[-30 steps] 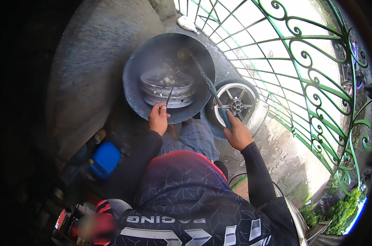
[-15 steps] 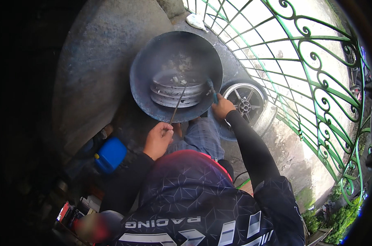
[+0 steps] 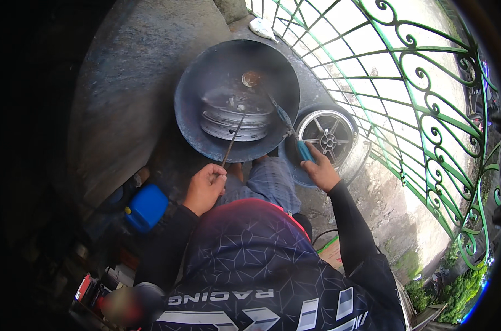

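Concrete (image 3: 391,223), spoked wheel (image 3: 327,142) beside basin (image 3: 191,121)

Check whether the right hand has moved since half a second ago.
Yes: judged against the spoked wheel beside it, the right hand has shifted right and toward the picture's lower edge.

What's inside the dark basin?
Silver wheel rim, pale bits, ends of a thin rod and blue-handled tool. Floor of the basin beneath the rim is covered.

L hand (image 3: 206,188) has thin rod (image 3: 232,140), R hand (image 3: 320,170) blue-handled tool (image 3: 304,150), w/ wheel rim (image 3: 223,130) in lg basin (image 3: 186,105).
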Demonstrator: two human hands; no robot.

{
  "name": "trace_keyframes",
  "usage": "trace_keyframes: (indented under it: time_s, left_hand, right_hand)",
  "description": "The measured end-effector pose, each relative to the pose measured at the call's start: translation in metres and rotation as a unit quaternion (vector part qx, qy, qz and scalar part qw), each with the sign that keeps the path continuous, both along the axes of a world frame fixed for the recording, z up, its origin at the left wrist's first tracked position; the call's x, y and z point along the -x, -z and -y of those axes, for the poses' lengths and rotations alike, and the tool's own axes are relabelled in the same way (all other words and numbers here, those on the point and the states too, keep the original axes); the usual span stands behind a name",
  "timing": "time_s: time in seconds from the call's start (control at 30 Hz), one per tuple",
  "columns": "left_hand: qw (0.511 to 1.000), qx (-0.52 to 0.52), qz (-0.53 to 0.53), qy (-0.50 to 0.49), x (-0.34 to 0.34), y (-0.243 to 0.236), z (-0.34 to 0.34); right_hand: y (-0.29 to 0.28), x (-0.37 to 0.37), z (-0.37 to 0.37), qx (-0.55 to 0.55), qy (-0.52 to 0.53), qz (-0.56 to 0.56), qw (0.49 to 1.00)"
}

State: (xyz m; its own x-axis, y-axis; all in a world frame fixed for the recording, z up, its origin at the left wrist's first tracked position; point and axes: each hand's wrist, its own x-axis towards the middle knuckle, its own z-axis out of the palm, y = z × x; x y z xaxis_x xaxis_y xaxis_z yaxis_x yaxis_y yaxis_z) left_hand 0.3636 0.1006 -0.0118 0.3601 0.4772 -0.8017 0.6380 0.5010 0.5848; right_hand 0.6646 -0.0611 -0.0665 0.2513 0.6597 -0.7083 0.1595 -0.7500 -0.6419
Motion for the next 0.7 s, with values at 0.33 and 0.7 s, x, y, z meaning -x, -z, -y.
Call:
trace_keyframes:
  time_s: [0.33,0.7]
  left_hand:
    - [0.995,-0.099,0.007,0.031,-0.002,-0.008,0.000]
    - [0.980,-0.173,0.090,-0.050,-0.051,-0.056,-0.078]
  right_hand:
    - [-0.037,0.018,0.028,-0.041,-0.075,0.067,0.994]
    - [0.038,-0.007,-0.048,0.061,-0.199,0.201,0.957]
